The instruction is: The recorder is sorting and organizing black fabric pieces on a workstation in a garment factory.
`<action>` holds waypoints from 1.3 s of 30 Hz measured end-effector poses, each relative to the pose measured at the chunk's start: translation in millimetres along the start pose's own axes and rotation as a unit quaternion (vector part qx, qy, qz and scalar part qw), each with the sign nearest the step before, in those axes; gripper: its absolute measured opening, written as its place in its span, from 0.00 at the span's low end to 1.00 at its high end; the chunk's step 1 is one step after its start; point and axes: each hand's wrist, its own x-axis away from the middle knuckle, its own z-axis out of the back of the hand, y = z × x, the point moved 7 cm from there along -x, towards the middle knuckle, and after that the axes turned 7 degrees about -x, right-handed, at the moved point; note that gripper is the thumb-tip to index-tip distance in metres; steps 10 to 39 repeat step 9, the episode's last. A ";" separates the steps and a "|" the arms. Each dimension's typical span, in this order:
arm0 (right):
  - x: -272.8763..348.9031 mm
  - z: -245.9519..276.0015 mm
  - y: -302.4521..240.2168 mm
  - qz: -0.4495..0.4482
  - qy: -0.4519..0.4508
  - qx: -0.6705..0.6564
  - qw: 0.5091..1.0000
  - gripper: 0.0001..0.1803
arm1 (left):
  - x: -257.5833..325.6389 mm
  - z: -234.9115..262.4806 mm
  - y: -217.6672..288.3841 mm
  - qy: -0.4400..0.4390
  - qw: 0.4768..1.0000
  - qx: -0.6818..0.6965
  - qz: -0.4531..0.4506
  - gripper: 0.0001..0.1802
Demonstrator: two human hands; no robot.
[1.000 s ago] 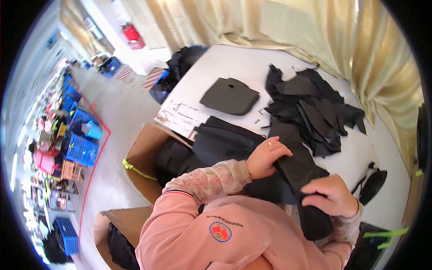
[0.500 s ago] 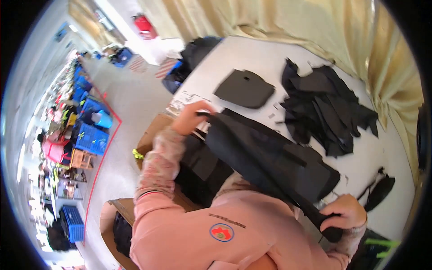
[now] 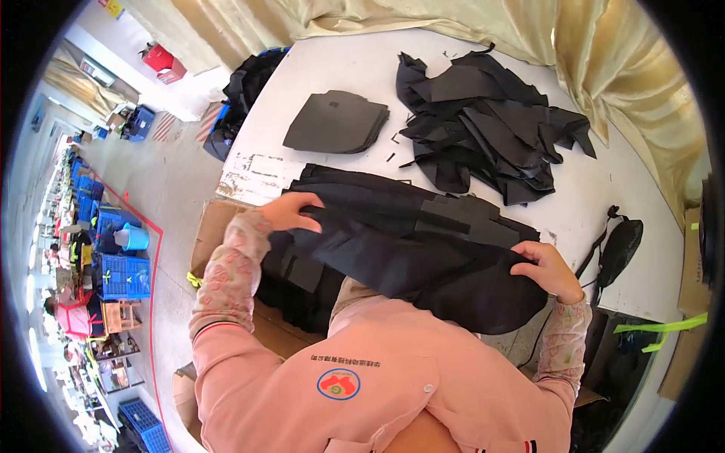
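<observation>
A wide black fabric sheet (image 3: pixel 423 264) hangs over the table's near edge toward my body, creased along its length. My left hand (image 3: pixel 289 213) grips its upper left corner, thumb over the cloth and fingers along the edge. At the right end, my right hand (image 3: pixel 550 268) has the same sheet between thumb and fingers. Just beyond lies a stack of black fabric pieces (image 3: pixel 362 189), partly covered by the sheet. Farther back on the white table sits a neat pile of dark cut panels (image 3: pixel 336 122). To its right is a loose heap of black pieces (image 3: pixel 491 121).
A black pouch with a strap (image 3: pixel 619 245) rests at the table's right side. Below my left arm stands a cardboard box (image 3: pixel 219 234) with black pieces. Cream curtains (image 3: pixel 468 19) border the table's far side. Blue crates (image 3: pixel 124 275) line the floor at left.
The sheet, stretched slantwise between my raised hands before, now lies lower and more level across the near edge. My right hand has moved up and left. The whole view has shifted.
</observation>
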 end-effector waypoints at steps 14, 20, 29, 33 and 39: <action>-0.5 15.8 40.8 -0.022 0.001 0.003 1.000 0.12 | -7.3 -43.4 -13.2 0.049 0.981 -0.151 0.112 0.34; -0.5 15.8 40.8 -0.022 0.001 0.003 1.000 0.12 | -7.3 -43.4 -13.2 0.049 0.981 -0.151 0.112 0.34; -0.5 15.8 40.8 -0.022 0.001 0.003 1.000 0.12 | -7.3 -43.4 -13.2 0.049 0.981 -0.151 0.112 0.34; -0.5 15.8 40.8 -0.022 0.001 0.003 1.000 0.12 | -7.3 -43.4 -13.2 0.049 0.981 -0.151 0.112 0.34; -0.5 15.8 40.8 -0.022 0.001 0.003 1.000 0.12 | -7.3 -43.4 -13.2 0.049 0.981 -0.151 0.112 0.34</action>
